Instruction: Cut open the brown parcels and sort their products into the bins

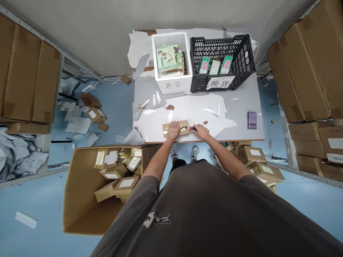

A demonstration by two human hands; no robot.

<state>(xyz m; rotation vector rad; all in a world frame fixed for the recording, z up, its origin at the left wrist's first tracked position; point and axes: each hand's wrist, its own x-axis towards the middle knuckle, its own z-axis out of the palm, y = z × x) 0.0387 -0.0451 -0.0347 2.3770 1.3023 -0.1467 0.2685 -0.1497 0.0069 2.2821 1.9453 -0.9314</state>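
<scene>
A small, flat cardboard box [165,126] with shiny tape lies near the front edge of the table. My left hand [173,131] holds it from above, fingertips at its far edge, covering its middle. On the right, my right hand [201,132] is closed around a red-and-black box cutter [191,128]. The cutter points left at the box's right end. How far its blade has gone into the tape is too small to tell.
Behind stand a white foam box [173,85] of booklets and a black crate [197,82] with several small packs. A purple item [252,120] lies at right. A large carton [80,189] of parcels stands at lower left, more parcels [254,153] at lower right. Shelves flank both sides.
</scene>
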